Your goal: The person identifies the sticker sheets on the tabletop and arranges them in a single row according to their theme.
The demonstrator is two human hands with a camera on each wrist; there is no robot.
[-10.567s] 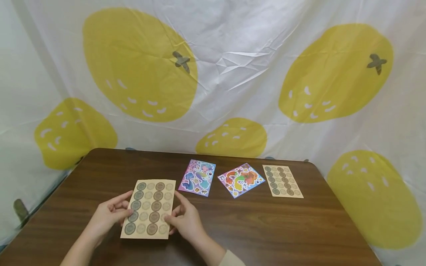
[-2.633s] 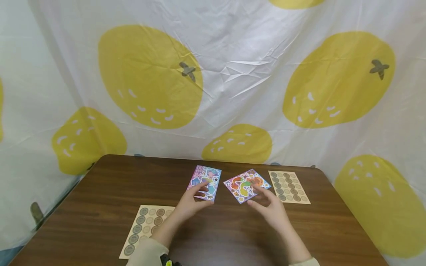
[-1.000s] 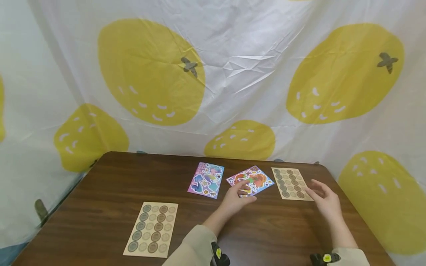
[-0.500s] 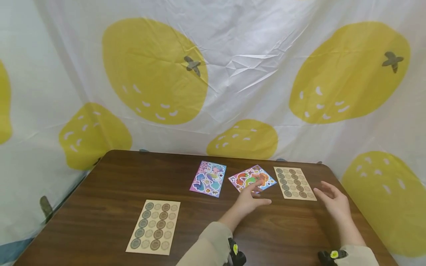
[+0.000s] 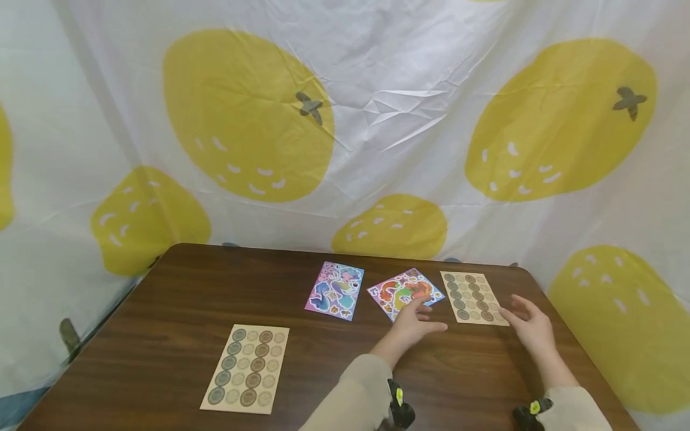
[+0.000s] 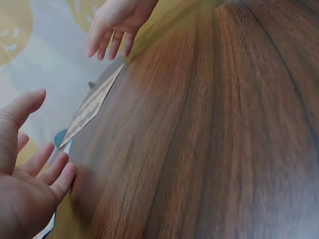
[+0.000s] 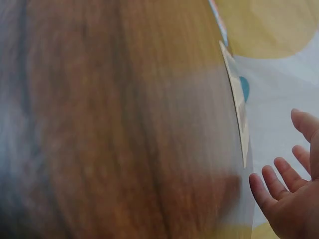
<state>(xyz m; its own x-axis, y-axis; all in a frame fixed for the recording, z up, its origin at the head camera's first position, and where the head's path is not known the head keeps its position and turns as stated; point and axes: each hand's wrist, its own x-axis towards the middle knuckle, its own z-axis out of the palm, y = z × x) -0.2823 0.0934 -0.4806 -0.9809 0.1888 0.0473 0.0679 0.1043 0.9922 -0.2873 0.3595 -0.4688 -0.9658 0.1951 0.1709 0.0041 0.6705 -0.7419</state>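
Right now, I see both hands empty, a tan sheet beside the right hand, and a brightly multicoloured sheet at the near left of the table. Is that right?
Not quite: the near-left sheet is tan too, as the head view shows. The left hand and right hand are empty, and the other tan sheet is beside the right hand.

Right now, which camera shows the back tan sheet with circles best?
The head view: it looks down on the back tan sheet, so its rows of circles show. The left wrist view has it steeply slanted, circles blurred; the right wrist view shows a thin sliver.
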